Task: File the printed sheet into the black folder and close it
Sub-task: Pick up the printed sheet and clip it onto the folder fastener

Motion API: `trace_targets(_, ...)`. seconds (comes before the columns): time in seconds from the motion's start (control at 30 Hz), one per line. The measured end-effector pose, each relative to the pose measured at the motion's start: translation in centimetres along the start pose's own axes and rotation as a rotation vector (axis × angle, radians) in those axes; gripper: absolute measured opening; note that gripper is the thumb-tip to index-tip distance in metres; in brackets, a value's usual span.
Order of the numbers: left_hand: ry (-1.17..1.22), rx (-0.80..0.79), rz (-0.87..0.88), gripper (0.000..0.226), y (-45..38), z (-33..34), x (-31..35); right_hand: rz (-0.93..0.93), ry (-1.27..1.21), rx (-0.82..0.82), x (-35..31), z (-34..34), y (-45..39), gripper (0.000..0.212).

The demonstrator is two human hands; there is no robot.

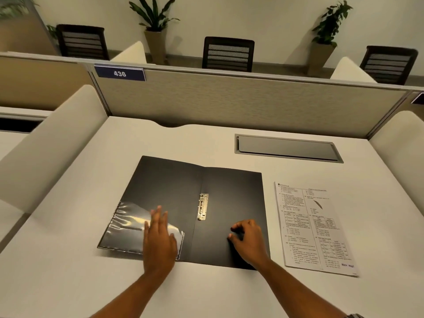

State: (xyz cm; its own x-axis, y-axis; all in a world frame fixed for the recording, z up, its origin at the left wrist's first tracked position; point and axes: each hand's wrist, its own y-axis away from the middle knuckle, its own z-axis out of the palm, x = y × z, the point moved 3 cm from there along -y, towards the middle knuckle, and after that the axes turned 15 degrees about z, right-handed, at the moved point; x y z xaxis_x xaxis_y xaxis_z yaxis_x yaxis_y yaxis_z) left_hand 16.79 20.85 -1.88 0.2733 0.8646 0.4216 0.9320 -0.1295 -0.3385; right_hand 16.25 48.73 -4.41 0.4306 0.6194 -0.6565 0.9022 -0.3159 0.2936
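The black folder (174, 184) lies open and flat on the white desk (68, 260). A metal clip (202, 206) runs along its spine, and a clear plastic pocket (126, 226) covers the lower part of its left half. My left hand (159, 239) rests flat, fingers spread, on that pocket. My right hand (249, 238) sits on the right half with its fingers curled loosely, holding nothing. The printed sheet (314, 226) lies face up on the desk just right of the folder, apart from both hands.
A grey cable hatch (286, 148) is set into the desk behind the sheet. A fabric partition (229, 99) with a "436" plate (119, 73) closes the far edge; white side dividers (46, 138) flank the desk. Chairs and potted plants stand beyond.
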Motion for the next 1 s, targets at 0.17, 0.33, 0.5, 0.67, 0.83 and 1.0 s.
trace_targets(0.17,-0.011,-0.383,0.267,0.072,-4.6,2.5,0.6,0.048,-0.145,-0.059,-3.5,2.2,-0.9,0.014)
trace_targets(0.33,-0.05,-0.554,0.379,0.099,-7.2,4.7,0.0,0.114,-0.245,-0.178,-7.3,5.3,-2.2,0.03)
trace_targets(0.5,-0.169,-0.595,0.376,0.103,-6.6,6.3,-1.3,0.196,-0.1,-0.071,-8.5,6.1,-3.6,0.059)
trace_targets(0.67,-0.125,-0.533,0.355,0.099,-5.6,7.0,-1.9,0.165,0.017,-0.072,-9.1,6.2,-3.7,0.08)
trace_targets(0.83,-0.092,-0.507,0.358,0.096,-5.4,7.1,-2.1,0.15,0.067,-0.056,-9.3,6.4,-3.9,0.081)
trace_targets(1.0,-0.08,-0.517,0.357,0.096,-5.3,7.4,-2.3,0.163,0.069,-0.035,-9.3,6.7,-3.8,0.079)
